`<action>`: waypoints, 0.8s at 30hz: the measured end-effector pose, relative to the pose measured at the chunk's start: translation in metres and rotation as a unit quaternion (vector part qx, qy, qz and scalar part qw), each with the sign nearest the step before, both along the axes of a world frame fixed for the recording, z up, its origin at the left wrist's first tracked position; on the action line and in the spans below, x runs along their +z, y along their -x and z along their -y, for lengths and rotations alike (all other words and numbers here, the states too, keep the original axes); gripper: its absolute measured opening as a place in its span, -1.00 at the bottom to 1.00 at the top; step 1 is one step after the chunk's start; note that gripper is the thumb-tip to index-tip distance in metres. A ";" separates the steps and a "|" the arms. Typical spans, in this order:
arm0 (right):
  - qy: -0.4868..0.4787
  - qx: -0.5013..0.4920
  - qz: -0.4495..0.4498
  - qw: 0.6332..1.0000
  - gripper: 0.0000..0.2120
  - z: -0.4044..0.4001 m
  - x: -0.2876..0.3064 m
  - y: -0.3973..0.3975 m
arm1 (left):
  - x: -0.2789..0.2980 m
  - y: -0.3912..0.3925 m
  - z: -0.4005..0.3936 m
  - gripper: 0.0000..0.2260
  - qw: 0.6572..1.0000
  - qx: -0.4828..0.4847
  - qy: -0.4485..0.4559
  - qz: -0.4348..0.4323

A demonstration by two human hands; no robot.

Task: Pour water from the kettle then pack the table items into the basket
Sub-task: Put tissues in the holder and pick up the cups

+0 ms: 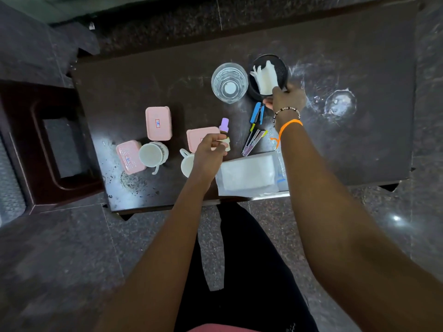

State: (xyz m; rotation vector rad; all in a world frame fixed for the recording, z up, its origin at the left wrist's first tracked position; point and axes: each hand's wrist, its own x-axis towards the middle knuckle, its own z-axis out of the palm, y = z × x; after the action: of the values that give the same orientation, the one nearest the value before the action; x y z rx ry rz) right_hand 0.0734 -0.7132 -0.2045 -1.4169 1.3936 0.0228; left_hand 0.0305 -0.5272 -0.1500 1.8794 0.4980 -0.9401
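Two arms outstretched, left hand (pixel 209 149) fingers curled round small bottle (pixel 224 133), right hand (pixel 286 98) pinching white tissue (pixel 266 76) in black basket (pixel 281 68)

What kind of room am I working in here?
Probably a home or a casual indoor room, not a workshop: a low dark table on a polished stone-tile floor, with a glass of water, white cups and pink lidded boxes.
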 end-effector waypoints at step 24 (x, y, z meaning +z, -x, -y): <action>-0.099 0.231 -0.127 0.959 -0.94 -0.205 0.020 0.100 | -0.026 0.035 -0.150 -0.75 0.942 0.318 -0.085 -0.068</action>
State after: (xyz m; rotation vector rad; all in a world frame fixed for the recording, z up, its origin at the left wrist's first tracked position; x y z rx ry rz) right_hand -0.0267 -0.5080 -0.1846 -1.5770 1.1926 0.6503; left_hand -0.0044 -0.3771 -0.1763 1.6346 1.2175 -0.6000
